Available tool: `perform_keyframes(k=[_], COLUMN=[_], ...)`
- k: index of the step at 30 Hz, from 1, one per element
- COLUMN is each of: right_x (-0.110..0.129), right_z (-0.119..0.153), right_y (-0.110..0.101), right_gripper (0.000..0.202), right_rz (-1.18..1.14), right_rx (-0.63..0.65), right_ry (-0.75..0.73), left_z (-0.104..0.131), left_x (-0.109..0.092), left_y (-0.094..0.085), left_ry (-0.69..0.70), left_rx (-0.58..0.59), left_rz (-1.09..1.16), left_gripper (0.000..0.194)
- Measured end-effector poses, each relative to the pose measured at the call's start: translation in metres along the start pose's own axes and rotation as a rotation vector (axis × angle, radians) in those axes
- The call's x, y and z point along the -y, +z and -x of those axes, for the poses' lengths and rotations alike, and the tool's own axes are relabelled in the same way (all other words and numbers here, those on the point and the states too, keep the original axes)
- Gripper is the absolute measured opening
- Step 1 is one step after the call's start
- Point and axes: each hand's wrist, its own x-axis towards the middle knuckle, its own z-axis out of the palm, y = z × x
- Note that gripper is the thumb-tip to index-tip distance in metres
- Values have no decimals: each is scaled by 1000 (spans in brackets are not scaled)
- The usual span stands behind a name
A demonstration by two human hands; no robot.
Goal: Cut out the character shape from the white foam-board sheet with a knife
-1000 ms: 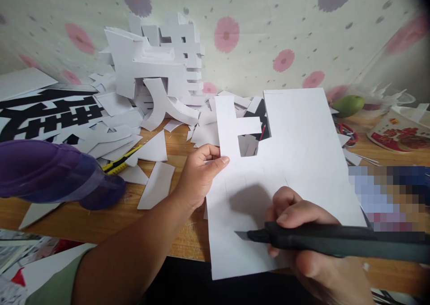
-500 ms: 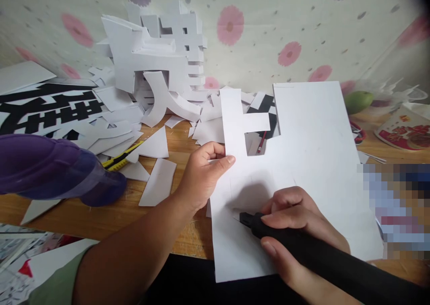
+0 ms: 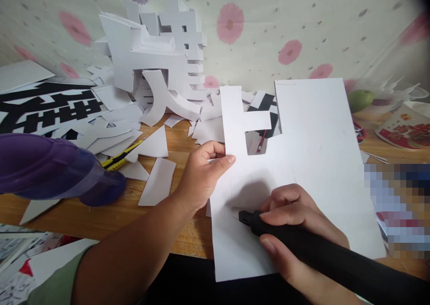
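Note:
My left hand [image 3: 208, 173] pinches the left edge of a large white foam board [image 3: 312, 161], thumb on top and fingers curled beneath. Part of the board's upper left is cut away, leaving a stepped, bracket-like outline. In my right hand [image 3: 298, 224] is a thick black pen-shaped cutter [image 3: 292, 240], gripped between thumb and fingers. Its tip points left and rests at or just above the board, by a short thin line. Faint rectangular lines show on the board above the tip. The blade itself is too small to make out.
A white layered foam model [image 3: 151, 49] stands at the back, with white scraps around it. To the left are a purple bottle [image 3: 60, 170], a yellow utility knife [image 3: 117, 157] and black-patterned sheets [image 3: 50, 105]. At the right are a paper tub [image 3: 405, 128] and a green fruit [image 3: 361, 100].
The cutter's tip has shifted very slightly left and up on the board along with my right hand. My left hand keeps its hold on the edge.

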Motion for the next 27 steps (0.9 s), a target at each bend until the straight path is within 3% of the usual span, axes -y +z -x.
perform_keyframes(k=[11,17,23,27], right_x=[6,4,-1,0], right_z=[7,8,9,10], right_y=[15,15,13,10], right_gripper=[8,9,8,7], right_rz=[-87,-84,-91,-99], right_rx=[-154,-175,-174,-179], right_ry=[93,84,112,115], left_z=[0,6,9,9], left_x=[-2,-3,2,3], left_y=[1,-2,-5,-6], left_ry=[-23,-237,-165,-122], left_rx=[4,96,72,60], left_rz=[59,195,-116,-222], left_gripper=[11,15,29,29])
